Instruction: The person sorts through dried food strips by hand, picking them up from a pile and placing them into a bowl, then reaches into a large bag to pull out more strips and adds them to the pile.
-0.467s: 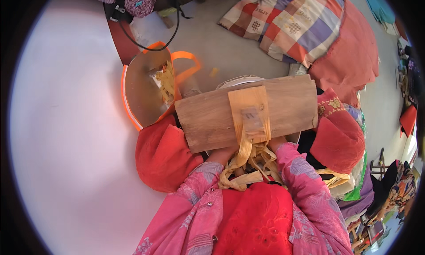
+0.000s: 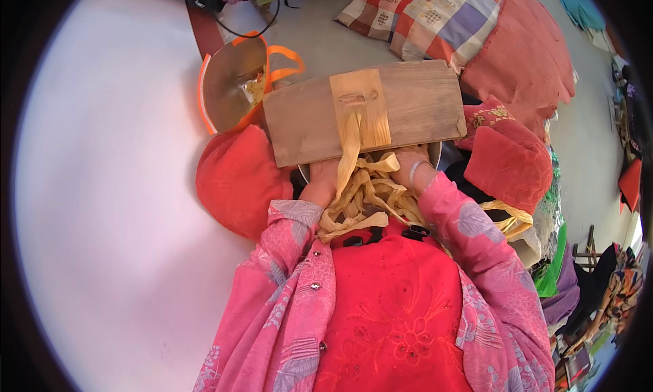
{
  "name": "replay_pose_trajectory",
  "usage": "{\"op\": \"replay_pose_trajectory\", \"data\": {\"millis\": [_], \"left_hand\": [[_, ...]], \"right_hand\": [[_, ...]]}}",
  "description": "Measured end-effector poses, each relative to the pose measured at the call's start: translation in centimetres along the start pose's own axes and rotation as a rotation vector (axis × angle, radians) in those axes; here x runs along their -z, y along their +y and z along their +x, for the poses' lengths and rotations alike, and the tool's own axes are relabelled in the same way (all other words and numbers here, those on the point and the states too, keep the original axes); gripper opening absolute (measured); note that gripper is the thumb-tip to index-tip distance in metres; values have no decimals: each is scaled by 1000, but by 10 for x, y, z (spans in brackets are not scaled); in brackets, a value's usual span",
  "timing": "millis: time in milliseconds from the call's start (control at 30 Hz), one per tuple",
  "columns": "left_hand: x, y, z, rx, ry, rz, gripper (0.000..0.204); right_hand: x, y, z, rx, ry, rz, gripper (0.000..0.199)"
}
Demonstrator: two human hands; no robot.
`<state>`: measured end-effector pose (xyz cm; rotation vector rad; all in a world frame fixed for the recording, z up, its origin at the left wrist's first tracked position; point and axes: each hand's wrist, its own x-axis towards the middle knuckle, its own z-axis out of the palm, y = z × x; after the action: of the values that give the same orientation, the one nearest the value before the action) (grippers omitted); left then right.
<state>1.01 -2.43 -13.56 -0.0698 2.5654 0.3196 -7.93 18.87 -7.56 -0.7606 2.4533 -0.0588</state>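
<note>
A brown wooden board (image 2: 292, 123) lies across the top of a round metal pot (image 2: 436, 154), in front of my body. A paler wooden plate (image 2: 376, 123) with a slot is fixed at its middle. One long flat yellowish strip (image 2: 349, 150) hangs from beside the slot, over the board's near edge. More soft strips (image 2: 367, 194) pile up between my wrists. My left hand (image 2: 322, 182) reaches under the board's near edge from the left, its fingers hidden. On the right, my right hand (image 2: 411, 165) is partly under that edge beside the strips; its fingers are hidden too.
Left of the board stands a brown bag (image 2: 224, 86) with orange trim and handle, holding yellowish pieces. Red cloth covers my left knee (image 2: 238, 181) and right knee (image 2: 510, 164). Checked cloth (image 2: 435, 24) and a red cloth (image 2: 527, 58) lie beyond. A pale wall (image 2: 122, 188) rises at left.
My view has tilted, so the board and bag sit higher in the picture. More of my wrists and the strip pile shows. The slot in the pale plate is now plain to see.
</note>
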Motion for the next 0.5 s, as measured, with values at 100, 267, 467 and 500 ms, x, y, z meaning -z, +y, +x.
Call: {"op": "replay_pose_trajectory", "data": {"millis": [100, 267, 467, 500], "left_hand": [[18, 23, -29, -36, -34, 43, 53], [32, 50, -26, -3, -285, 57, 35], [27, 46, -14, -57, -395, 230, 30], [27, 47, -11, -28, -351, 158, 29]], "right_hand": [[1, 0, -17, 140, -185, -75, 49], [-118, -8, 30, 293, -382, 123, 43], [-112, -47, 57, 186, -368, 266, 51], [-106, -50, 66, 152, -363, 243, 49]]}}
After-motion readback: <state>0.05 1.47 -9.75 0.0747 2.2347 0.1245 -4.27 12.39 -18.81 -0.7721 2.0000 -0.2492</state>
